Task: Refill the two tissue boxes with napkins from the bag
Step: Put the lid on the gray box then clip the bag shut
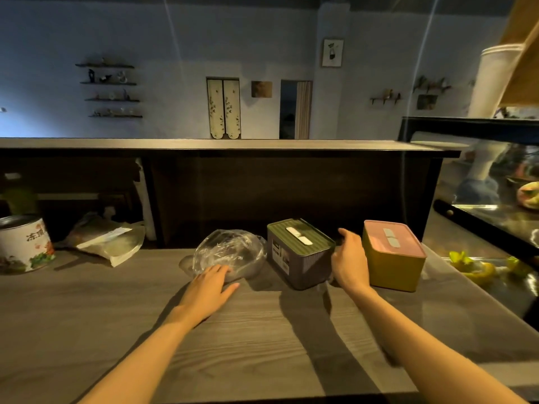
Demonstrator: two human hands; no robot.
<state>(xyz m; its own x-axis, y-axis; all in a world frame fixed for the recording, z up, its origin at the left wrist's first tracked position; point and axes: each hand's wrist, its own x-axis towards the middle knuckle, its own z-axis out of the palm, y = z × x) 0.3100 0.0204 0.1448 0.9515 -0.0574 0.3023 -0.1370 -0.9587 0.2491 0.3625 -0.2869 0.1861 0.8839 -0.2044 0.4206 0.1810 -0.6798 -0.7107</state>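
Standing at the grey wood-grain counter (116, 330), the person had both bare arms out. Left hand (208, 287) lay flat, fingers straight, on the near edge of the crumpled clear plastic bag (230, 252); contents of bag hard to tell. Right hand (350, 258) sat in the gap between the grey ribbed tissue box with green lid (300, 255) and the yellow tissue box with pink lid (393, 255), fingers loosely spread, gripping nothing, close to the grey box. Both lids on. White printed tin can (23, 243) far left.
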